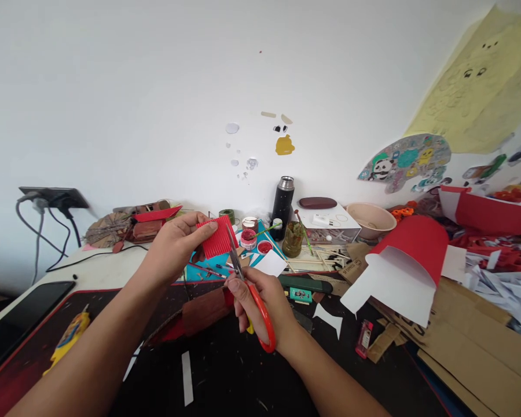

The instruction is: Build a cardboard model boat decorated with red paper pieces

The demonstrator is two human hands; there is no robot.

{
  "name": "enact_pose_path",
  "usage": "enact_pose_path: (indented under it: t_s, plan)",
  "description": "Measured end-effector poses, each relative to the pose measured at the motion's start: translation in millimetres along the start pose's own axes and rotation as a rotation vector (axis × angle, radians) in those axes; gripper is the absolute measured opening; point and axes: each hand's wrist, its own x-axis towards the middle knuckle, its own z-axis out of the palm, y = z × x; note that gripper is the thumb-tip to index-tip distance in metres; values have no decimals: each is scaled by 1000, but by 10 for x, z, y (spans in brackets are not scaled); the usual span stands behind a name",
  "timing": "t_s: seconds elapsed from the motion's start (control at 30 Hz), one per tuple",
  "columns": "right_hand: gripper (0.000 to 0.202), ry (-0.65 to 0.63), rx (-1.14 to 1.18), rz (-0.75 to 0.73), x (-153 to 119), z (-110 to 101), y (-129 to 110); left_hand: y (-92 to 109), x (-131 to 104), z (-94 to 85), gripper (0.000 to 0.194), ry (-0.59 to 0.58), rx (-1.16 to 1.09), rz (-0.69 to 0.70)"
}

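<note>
My left hand [180, 240] pinches a small piece of red corrugated card [218, 237] between thumb and fingers, held up above the desk. In my right hand [264, 301] are scissors [257, 307] with red and yellow handles, their blades pointing up at the card's right edge. The blades look nearly closed, and whether they touch the card I cannot tell. Below the hands lies a reddish-brown piece [206, 313] on the dark mat [226, 376]. A white paper strip [187, 378] rests on the mat nearer to me.
Behind the hands stand a black flask [283, 202], a glass jar [292, 238] and small paint pots [248, 238]. At the right are red and white paper [412, 260], cardboard [473, 347] and a lighter [364, 339]. A phone [21, 318] and yellow cutter [72, 339] lie left.
</note>
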Motion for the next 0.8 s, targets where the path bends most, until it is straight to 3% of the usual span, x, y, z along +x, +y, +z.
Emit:
enact_pose_path:
  t_s: [0.8]
  plan:
    - [53,7,-71,31,-18,7,-146,29,-3,-2,33,32,89,26]
